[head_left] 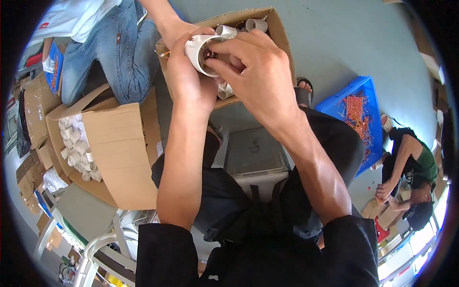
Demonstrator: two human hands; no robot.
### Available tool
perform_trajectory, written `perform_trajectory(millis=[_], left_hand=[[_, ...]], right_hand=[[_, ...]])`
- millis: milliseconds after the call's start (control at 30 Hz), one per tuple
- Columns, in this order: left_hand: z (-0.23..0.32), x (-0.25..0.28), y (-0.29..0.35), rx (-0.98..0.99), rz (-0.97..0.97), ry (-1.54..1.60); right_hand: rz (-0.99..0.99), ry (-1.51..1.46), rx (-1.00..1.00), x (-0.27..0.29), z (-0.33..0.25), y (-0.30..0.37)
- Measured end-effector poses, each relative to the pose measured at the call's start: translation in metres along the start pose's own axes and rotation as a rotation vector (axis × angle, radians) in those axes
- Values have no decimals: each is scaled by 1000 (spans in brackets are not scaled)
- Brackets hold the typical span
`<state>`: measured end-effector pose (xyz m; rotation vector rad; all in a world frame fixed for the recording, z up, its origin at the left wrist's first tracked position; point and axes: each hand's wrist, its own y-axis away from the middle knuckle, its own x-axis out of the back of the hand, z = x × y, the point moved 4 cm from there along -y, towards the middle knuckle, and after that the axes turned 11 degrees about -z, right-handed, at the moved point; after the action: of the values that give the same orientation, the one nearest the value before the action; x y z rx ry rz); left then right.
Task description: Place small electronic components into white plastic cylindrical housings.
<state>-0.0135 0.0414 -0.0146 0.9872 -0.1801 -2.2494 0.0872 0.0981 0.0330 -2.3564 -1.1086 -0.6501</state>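
Observation:
My left hand [187, 79] is wrapped round a white plastic cylinder [193, 49], its round open end tilted up toward me. Thumb and forefinger of my right hand [263, 64] reach into that opening, pinching a small dark piece [210, 54] with reddish marks; its exact kind is too small to tell. Below both hands stands an open cardboard box [278, 36] holding more white cylinders [256, 25]. A co-worker's hand [174, 32] comes in from the far left, close behind my left hand and partly hidden by it.
Another carton [114, 148] at left holds many white cylinders [76, 148]. A blue tray [334, 98] with small red-orange parts [356, 115] lies at right. A person [416, 153] sits beyond it; another, in jeans [110, 57], is at far left. A grey stool [256, 150] stands between my legs.

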Motion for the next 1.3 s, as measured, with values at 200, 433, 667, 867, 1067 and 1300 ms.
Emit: perform_trajectory(millis=[200, 433, 667, 867, 1067, 1300], left_hand=[[-2, -1, -1, 179, -322, 297], [-2, -5, 1, 200, -376, 295], [-6, -10, 6, 161, -140, 223], [-14, -11, 5, 154, -122, 194], [-17, -10, 15, 96, -56, 217], [-18, -9, 16, 42, -111, 257]], right_hand=[[48, -59, 204, 19, -10, 3], [65, -313, -8, 29, 11, 6], [38, 13, 167, 22, 2, 1], [-20, 154, 102, 17, 2, 6], [13, 124, 82, 12, -7, 9], [63, 96, 25, 11, -6, 10]])
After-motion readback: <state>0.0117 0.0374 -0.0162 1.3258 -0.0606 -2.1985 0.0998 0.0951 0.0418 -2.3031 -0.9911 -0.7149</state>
